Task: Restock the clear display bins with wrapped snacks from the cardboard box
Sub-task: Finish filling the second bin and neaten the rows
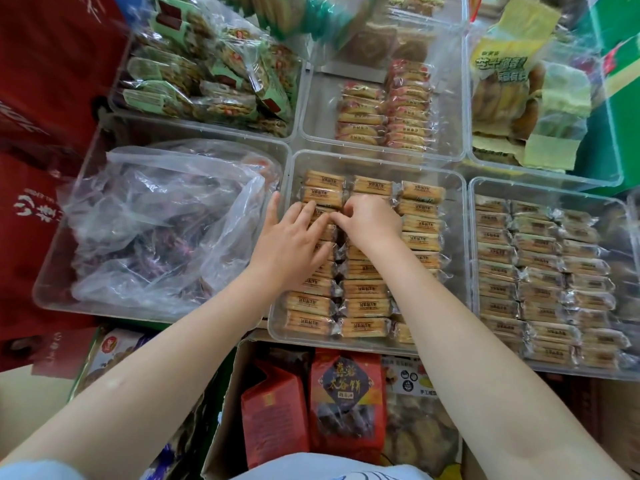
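Note:
A clear display bin (377, 162) in the middle holds three rows of orange wrapped snacks (363, 308). My left hand (294, 242) lies flat on the left row, fingers straight and spread, thumb near the bin's left wall. My right hand (372, 220) is beside it over the middle row, fingers curled down onto a snack that they hide; whether it grips one I cannot tell. A cardboard box (225, 403) stands below the bin, with red snack bags (346, 400) inside.
A bin with a crumpled clear plastic bag (162, 223) sits to the left. A bin full of similar wrapped snacks (540, 271) is to the right. Behind are bins of green packs (207, 74), pink-wrapped cakes (391, 112) and yellow bags (519, 84). Red boxes (41, 98) line the left.

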`<state>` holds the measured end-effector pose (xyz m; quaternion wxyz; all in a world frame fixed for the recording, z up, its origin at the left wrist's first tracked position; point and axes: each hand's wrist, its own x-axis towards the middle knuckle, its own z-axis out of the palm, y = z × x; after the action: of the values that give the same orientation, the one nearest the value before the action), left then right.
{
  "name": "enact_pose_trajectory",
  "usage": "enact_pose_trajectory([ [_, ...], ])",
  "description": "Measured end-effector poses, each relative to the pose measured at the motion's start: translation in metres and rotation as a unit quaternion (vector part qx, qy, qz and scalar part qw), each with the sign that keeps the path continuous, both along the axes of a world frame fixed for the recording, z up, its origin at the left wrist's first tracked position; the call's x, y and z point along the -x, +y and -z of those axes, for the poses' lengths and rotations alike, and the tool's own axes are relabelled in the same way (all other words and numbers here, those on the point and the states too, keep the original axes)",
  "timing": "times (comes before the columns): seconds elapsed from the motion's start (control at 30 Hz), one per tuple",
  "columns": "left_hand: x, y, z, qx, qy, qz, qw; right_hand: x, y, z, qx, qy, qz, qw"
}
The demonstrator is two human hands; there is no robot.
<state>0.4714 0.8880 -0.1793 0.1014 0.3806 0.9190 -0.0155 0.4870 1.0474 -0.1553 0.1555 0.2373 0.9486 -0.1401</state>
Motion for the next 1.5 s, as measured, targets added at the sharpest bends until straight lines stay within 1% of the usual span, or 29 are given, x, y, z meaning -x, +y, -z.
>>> enact_pose_trajectory([
  [0.07, 0.000, 0.000, 0.001, -0.007, -0.009, -0.006, 1.000, 0.007, 0.001, -0.003, -0.016, -0.034, -0.018, 0.999],
  [0.17, -0.001, 0.000, 0.000, -0.017, -0.010, -0.011, 1.000, 0.014, 0.006, -0.004, 0.037, -0.063, -0.024, 0.997],
  [0.23, -0.001, 0.000, 0.001, -0.025, -0.012, -0.015, 1.000, 0.012, 0.012, -0.001, 0.090, -0.033, -0.008, 0.995],
  [0.3, 0.000, -0.001, 0.002, -0.033, -0.010, -0.016, 0.999, 0.006, 0.016, 0.003, 0.124, 0.032, 0.022, 0.991],
  [0.37, 0.000, -0.001, 0.003, -0.039, -0.006, -0.018, 0.999, 0.002, 0.014, 0.006, 0.136, 0.075, 0.042, 0.987],
  [0.4, 0.000, -0.001, 0.004, -0.042, -0.004, -0.019, 0.999, 0.002, 0.012, 0.006, 0.134, 0.078, 0.041, 0.987],
  [0.47, -0.001, 0.000, 0.005, -0.046, -0.005, -0.019, 0.999, 0.003, 0.010, 0.004, 0.120, 0.062, 0.028, 0.990],
  [0.63, -0.001, 0.000, 0.007, -0.051, 0.009, -0.019, 0.998, 0.004, 0.010, 0.000, 0.051, -0.035, -0.023, 0.998],
  [0.7, -0.001, -0.001, 0.007, -0.056, 0.011, -0.019, 0.998, 0.005, 0.009, 0.002, 0.056, -0.044, -0.018, 0.997],
  [0.77, -0.002, -0.002, 0.008, -0.077, 0.007, -0.016, 0.997, 0.006, 0.011, 0.005, 0.113, -0.027, 0.017, 0.993],
  [0.83, -0.002, -0.004, 0.008, -0.119, -0.008, -0.014, 0.993, 0.004, 0.014, 0.005, 0.185, 0.009, 0.075, 0.980],
  [0.87, -0.001, -0.004, 0.008, -0.137, -0.013, -0.014, 0.990, 0.003, 0.014, 0.005, 0.210, 0.023, 0.098, 0.972],
  [0.93, -0.001, -0.005, 0.008, -0.146, -0.015, -0.017, 0.989, 0.001, 0.014, 0.005, 0.231, 0.034, 0.110, 0.966],
  [1.0, -0.002, -0.004, 0.008, -0.134, -0.006, -0.019, 0.991, 0.000, 0.013, 0.006, 0.224, 0.031, 0.095, 0.969],
  [1.13, -0.003, -0.002, 0.008, -0.097, 0.014, -0.017, 0.995, 0.003, 0.009, 0.007, 0.158, 0.013, 0.047, 0.986],
  [1.27, -0.003, -0.002, 0.007, -0.086, 0.021, -0.013, 0.996, 0.003, 0.007, 0.009, 0.150, 0.010, 0.047, 0.988],
  [1.4, -0.003, -0.001, 0.006, -0.102, 0.012, -0.018, 0.995, -0.010, 0.007, 0.000, 0.170, 0.089, 0.087, 0.978],
  [1.43, -0.003, -0.001, 0.006, -0.101, 0.009, -0.022, 0.995, -0.013, 0.006, -0.002, 0.160, 0.090, 0.081, 0.980],
  [1.5, -0.002, -0.002, 0.006, -0.096, 0.001, -0.026, 0.995, -0.019, 0.000, -0.003, 0.123, 0.036, 0.051, 0.990],
])
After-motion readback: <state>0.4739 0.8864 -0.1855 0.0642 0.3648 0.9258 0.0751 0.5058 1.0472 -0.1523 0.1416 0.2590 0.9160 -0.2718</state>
